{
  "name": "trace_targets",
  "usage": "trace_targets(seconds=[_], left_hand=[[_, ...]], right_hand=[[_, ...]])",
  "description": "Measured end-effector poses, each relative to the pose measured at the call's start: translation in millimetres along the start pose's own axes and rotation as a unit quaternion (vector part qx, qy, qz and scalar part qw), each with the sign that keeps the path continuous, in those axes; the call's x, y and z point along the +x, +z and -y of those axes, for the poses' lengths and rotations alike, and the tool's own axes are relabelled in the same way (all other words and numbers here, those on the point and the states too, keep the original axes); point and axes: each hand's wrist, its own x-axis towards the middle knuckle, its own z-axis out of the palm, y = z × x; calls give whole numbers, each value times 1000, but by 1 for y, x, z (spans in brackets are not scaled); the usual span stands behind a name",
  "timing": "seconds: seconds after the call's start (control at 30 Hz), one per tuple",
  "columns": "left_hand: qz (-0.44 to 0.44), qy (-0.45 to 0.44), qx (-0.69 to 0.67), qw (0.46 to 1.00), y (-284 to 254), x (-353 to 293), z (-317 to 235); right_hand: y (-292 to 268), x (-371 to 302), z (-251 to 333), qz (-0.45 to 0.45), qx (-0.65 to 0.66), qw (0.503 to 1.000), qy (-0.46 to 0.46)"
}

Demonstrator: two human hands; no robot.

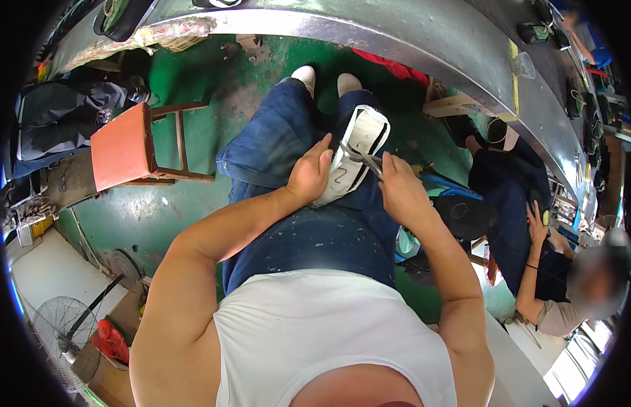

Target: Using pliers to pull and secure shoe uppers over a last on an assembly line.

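Across my lap lies a shoe on its last, its pale underside turned up and its toe pointing away from me. White material folds over the rim, with dark strips along the inside. My left hand grips the shoe's left side, thumb along the edge and the other fingers mostly hidden. In my right hand is a grey metal tool that looks like pincers. Its jaws meet the underside near the middle of the shoe; whether they bite on the material I cannot tell.
A metal workbench curves across the far side. To the left stands an orange-seated stool, with a wire fan nearer me. On the right a co-worker sits close, beside a black round-topped seat. The floor is green.
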Motion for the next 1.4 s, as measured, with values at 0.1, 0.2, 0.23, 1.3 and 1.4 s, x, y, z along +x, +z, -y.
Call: trace_targets(seconds=[0.1,0.2,0.23,1.3,1.4], left_hand=[[-2,138,57,989,-1,2,2],[64,135,76,986,-9,6,-12],[100,157,137,973,-12,9,-18],[239,225,260,908,-108,46,-143],[206,291,226,907,-114,60,-194]], right_hand=[[3,7,-6,114,-26,990,81],[46,-8,-26,-35,54,996,67],[52,-15,-30,-34,55,996,68],[98,-91,-16,-205,498,806,244],[97,-93,-19,-190,511,799,256]])
